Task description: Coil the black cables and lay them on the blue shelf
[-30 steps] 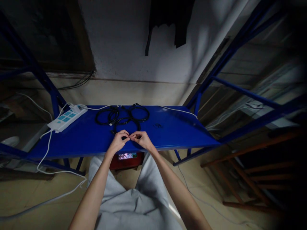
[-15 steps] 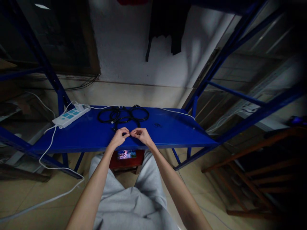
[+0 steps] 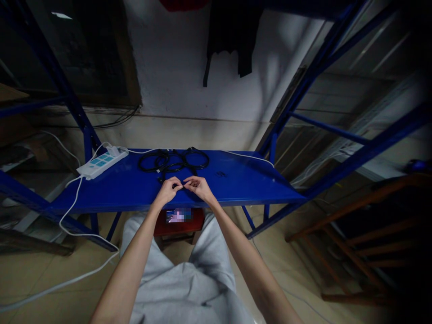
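The left hand (image 3: 168, 191) and right hand (image 3: 200, 188) meet above the counter (image 3: 253, 184) near its front edge, each grip pinched closed on a dark bit (image 3: 183, 183) too small to identify. Coiled black cables (image 3: 184, 158) lie just beyond; left of them sits a power strip (image 3: 101, 164).

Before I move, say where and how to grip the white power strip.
Probably pinch the white power strip across its middle, by both long sides, from above: it is long and narrow, lies sockets up, and has a plug at its far end.
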Action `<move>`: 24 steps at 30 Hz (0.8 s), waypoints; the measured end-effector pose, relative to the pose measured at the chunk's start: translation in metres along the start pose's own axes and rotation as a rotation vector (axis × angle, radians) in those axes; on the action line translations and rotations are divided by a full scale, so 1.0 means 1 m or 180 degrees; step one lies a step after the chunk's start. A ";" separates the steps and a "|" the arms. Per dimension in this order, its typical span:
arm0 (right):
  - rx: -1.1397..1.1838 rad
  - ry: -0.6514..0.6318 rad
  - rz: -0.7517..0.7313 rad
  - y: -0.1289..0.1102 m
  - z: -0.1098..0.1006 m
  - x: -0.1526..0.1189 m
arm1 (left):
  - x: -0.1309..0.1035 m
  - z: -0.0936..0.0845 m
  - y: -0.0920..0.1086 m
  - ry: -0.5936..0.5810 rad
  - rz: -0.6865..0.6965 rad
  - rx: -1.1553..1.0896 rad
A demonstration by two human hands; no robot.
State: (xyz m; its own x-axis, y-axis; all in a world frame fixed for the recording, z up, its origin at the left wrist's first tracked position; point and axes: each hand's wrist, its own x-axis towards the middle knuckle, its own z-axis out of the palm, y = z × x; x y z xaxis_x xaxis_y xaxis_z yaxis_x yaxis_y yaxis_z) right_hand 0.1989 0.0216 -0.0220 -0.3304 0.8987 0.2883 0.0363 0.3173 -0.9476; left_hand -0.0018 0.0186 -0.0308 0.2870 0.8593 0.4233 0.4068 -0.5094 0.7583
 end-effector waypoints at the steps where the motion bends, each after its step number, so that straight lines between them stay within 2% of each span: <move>1: 0.0004 -0.0023 -0.0011 0.000 0.000 0.000 | 0.000 0.000 -0.001 -0.0021 -0.0020 0.0017; 16: 0.0104 -0.0196 -0.0077 -0.006 -0.001 -0.001 | 0.001 0.001 -0.002 -0.0081 -0.0202 0.0288; 24: 0.0220 0.0080 -0.0033 0.000 -0.002 0.002 | 0.000 0.001 0.005 -0.0010 -0.0119 0.0434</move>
State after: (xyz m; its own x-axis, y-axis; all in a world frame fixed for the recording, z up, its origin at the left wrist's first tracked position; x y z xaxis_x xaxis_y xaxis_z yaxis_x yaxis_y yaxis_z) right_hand 0.1998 0.0243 -0.0210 -0.3065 0.9031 0.3008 -0.0327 0.3058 -0.9515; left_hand 0.0012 0.0163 -0.0278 0.2720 0.8778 0.3942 0.5312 -0.4786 0.6991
